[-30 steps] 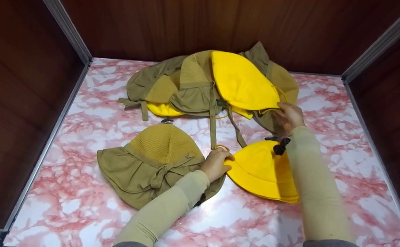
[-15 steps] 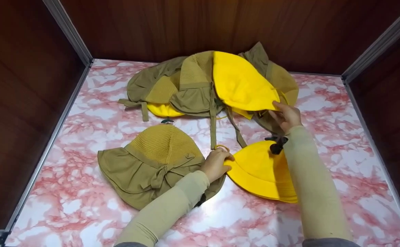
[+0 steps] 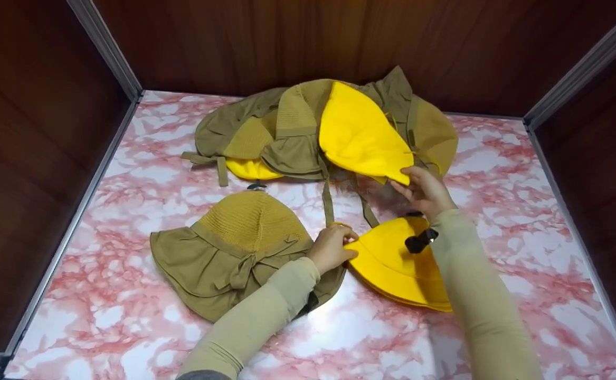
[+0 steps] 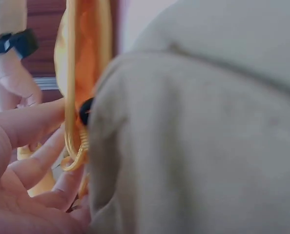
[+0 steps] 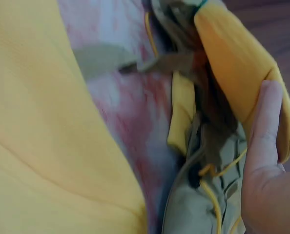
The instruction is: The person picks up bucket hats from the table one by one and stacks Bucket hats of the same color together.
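Yellow cloth, drawn to a point: near one o'clock on the marbled table (image 3: 556,285) (twelve being the back wall (image 3: 265,42)), the right hand (image 3: 425,192) pinches the lower corner of a raised yellow hat (image 3: 363,134), which leans against a heap of olive hats (image 3: 297,113) at twelve. Gripping only the edge seems meant to tilt the hat without disturbing its neighbours. At four o'clock lies a second yellow hat (image 3: 387,258), its nine-o'clock tip pinched by the left hand (image 3: 333,248), presumably to steady it. Obstructions: the right sleeve (image 3: 479,295) hides this hat's three-o'clock side; the left sleeve (image 3: 265,311) crosses a bow-trimmed hat (image 3: 249,253) at eight; a loose strap (image 3: 329,203) trails toward six, ending near the left hand.
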Available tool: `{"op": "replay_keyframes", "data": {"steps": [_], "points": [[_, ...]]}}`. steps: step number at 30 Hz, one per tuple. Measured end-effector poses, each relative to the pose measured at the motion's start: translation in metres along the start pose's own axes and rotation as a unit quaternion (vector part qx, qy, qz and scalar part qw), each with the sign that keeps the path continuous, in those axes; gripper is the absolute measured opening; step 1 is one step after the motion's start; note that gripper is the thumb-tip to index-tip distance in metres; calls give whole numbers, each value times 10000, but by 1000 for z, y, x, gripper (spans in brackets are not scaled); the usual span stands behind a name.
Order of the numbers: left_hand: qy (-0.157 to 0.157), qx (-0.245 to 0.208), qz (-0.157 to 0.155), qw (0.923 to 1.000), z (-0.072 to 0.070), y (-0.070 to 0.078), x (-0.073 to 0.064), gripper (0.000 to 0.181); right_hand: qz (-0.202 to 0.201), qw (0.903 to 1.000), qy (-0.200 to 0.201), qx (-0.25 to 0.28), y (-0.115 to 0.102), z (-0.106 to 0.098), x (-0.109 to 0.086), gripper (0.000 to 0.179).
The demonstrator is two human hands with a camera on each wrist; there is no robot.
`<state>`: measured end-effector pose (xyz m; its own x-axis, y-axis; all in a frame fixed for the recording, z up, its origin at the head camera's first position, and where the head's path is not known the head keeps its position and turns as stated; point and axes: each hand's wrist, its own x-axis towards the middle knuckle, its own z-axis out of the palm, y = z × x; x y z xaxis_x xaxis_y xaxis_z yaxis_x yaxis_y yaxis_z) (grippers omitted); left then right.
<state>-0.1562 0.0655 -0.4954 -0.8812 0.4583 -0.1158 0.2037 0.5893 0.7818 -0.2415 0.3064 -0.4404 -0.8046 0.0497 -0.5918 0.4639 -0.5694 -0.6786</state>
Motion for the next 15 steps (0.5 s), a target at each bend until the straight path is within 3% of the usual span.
{"op": "replay_keyframes", "data": {"steps": [8, 11, 13, 15], "points": [[599, -313, -642, 9956, -16, 14, 12, 43, -206, 9964, -685, -450, 24, 7, -14, 4], [658, -854, -719, 9916, -20, 19, 18, 48, -349, 9939, -887, -554, 36, 11, -21, 11], [631, -1542, -770, 9830, -21, 21, 23, 53, -412, 9919, -1031, -620, 44, 14, -25, 13], [533, -2559, -966, 9604, -22, 23, 26, 58, -446, 9898, -1159, -704, 52, 16, -29, 13]]}}
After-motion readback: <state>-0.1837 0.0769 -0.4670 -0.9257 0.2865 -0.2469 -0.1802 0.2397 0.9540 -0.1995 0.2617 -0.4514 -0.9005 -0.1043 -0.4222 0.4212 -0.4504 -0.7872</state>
